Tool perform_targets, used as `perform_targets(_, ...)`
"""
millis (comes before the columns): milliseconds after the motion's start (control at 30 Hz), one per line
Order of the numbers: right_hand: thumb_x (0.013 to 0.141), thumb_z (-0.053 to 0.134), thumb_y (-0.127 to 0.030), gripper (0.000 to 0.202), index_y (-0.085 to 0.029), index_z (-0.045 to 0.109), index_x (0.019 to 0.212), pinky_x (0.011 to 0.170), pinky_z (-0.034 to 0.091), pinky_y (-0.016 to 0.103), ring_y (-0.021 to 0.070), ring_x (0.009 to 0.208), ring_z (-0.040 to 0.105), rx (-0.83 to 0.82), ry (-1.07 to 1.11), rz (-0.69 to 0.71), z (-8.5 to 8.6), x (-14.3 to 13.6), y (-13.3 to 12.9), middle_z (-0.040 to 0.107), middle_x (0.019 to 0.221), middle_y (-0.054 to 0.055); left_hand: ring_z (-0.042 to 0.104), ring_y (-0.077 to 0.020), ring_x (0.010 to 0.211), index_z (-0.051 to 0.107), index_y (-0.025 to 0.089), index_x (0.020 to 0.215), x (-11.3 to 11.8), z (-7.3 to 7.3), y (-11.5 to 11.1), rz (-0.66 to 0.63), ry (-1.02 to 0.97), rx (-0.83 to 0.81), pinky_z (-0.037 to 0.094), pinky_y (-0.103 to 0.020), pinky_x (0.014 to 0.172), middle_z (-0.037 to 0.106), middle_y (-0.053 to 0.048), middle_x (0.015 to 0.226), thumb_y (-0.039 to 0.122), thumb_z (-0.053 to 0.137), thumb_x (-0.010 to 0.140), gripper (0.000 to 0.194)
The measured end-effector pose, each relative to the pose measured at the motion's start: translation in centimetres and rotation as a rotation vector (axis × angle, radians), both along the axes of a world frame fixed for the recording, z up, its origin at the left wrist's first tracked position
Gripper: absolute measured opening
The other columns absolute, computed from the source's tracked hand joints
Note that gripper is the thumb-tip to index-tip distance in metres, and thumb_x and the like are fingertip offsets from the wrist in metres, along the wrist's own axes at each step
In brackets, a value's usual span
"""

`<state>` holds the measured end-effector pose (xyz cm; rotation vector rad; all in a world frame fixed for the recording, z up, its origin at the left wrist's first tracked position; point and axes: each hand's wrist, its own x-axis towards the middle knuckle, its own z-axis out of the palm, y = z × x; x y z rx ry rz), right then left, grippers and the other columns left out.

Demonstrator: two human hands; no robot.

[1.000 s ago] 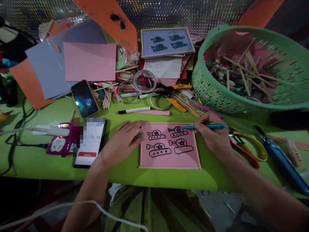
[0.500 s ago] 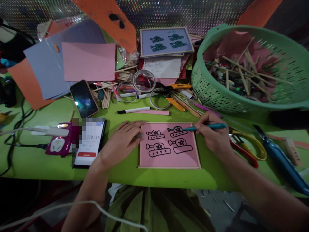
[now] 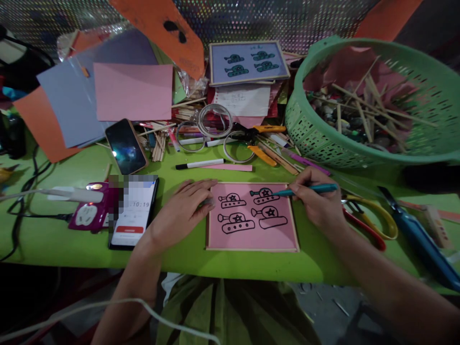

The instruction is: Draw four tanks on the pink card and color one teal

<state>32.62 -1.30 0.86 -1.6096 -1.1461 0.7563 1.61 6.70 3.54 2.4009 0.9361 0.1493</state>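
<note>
Pink rectangular sheet with a thin pale-wood stick border (image 3: 251, 241) lies flat on the bright green table (image 3: 194, 266), close to the near edge, between the two hands. Its long axis runs left to right, roughly along that edge. Four black-outlined tank shapes with stars on it; the upper-right tank drawing (image 3: 265, 194) has teal on its barrel and part of its turret, the other three look uncoloured.

Right hand (image 3: 318, 203): narrow grip, fingers closed round a slim teal marker (image 3: 325, 188), at the sheet's far right corner. Marker's long axis lies nearly sideways, tip pointing left to the right side of the upper-right drawing — that is the key relation. This hand is the nearer one to that drawing. Whether the tip touches the paper, cannot tell.

Left hand (image 3: 181, 215): palm down at the sheet's left edge toward its far corner, fingers bent together, thumb tucked near them. Small greyish patch by the thumb; cannot tell if anything is held.

Round about: white marker with black cap (image 3: 204, 164) just beyond the sheet, beside a narrow pink paper strip (image 3: 233, 167). Red-and-yellow-handled scissors (image 3: 390, 230) and blue utility knife (image 3: 424, 249) toward the right end of the table — lit smartphone (image 3: 131, 215) to the left, near the left forearm. Green perforated plastic basket (image 3: 323, 141) at the far right corner.
</note>
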Motion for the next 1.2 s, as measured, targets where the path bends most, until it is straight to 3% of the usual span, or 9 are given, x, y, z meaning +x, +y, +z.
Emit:
perform_targets(333, 0.077, 0.067, -0.018, 0.016, -0.025, 0.059, 0.066, 0.051, 0.034, 0.031, 0.0139, 0.05, 0.044, -0.003, 0.013, -0.002, 0.83, -0.54, 0.29, 0.057, 0.056, -0.003, 0.053, -0.0247, 0.143, 0.062, 0.024, 0.105, -0.13, -0.05, -0.1, -0.002, 0.002, 0.01, 0.035, -0.052, 0.124, 0.059, -0.005, 0.153, 0.041, 0.038, 0.109, 0.029)
perform_targets(667, 0.08, 0.067, -0.017, 0.018, -0.024, 0.058, 0.066, 0.054, 0.033, 0.03, 0.0143, 0.056, 0.046, 0.014, 0.01, 0.009, -0.04, -0.08, 0.03, 0.054, 0.059, -0.003, 0.054, -0.0243, 0.143, 0.062, 0.023, 0.105, -0.08, -0.12, -0.1, -0.004, -0.005, 0.018, 0.035, -0.051, 0.123, 0.061, -0.006, 0.151, 0.042, 0.038, 0.11, 0.031)
perform_targets(1200, 0.077, 0.069, -0.022, 0.016, -0.024, 0.059, 0.065, 0.053, 0.032, 0.03, 0.0142, 0.053, 0.047, -0.026, 0.031, 0.004, 0.57, -0.42, 0.17, 0.056, 0.056, -0.003, 0.054, -0.0246, 0.143, 0.062, 0.023, 0.106, -0.1, -0.11, -0.05, -0.008, -0.001, 0.021, 0.035, -0.052, 0.124, 0.06, -0.006, 0.152, 0.041, 0.037, 0.11, 0.031)
